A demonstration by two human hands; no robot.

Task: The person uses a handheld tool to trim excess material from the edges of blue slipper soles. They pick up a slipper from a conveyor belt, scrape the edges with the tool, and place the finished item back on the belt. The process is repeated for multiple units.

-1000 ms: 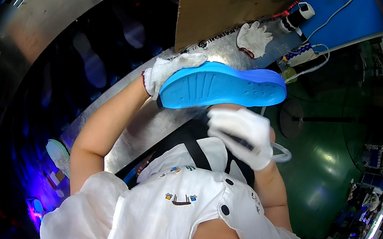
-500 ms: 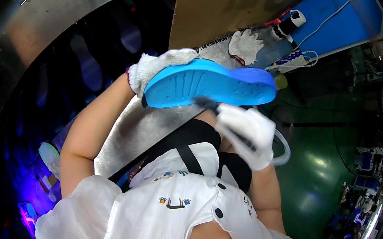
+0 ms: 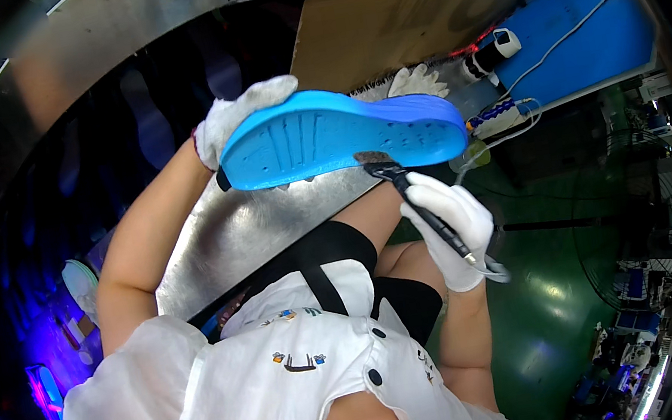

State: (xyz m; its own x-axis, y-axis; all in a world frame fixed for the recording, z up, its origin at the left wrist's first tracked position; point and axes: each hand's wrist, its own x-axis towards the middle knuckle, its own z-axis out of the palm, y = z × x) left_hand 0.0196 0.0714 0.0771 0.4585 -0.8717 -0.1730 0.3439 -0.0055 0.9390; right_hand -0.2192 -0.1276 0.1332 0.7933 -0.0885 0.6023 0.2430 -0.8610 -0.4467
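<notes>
Brush [image 3: 404, 186] at near edge of blue shoe sole [image 3: 325, 135]

Sole: appears held up over the metal bench [image 3: 244, 237], long axis running left to right, ribbed and pitted face turned toward the wearer. Ribs lie toward the left end, small pits toward the right.

Left hand [image 3: 240, 120]: white-gloved, closed on the far left rim of the sole; fingers lie along the edge, leaving most of the face open. Right hand [image 3: 453, 223]: also gloved, closed around the brush handle, near and right of the sole. Bristles overlap the sole's near edge, right of the ribs; whether they press on the surface, cannot tell.

Surroundings: spare glove [image 3: 418, 81] beyond the sole, cardboard sheet [image 3: 396, 27] farther off. Clear tube [image 3: 497, 271] bends beside the right wrist; any join to the brush, cannot tell.

Technique, my judgement: hold the face steady and tilted to the light. Lay the bristles low, with light, even pressure; overlap strokes lengthwise, follow the curved rim, work into ribs and pits. Left fingers best behind the rim, clear of the bristles. Tube slack, so that it cannot drag at the wrist.
</notes>
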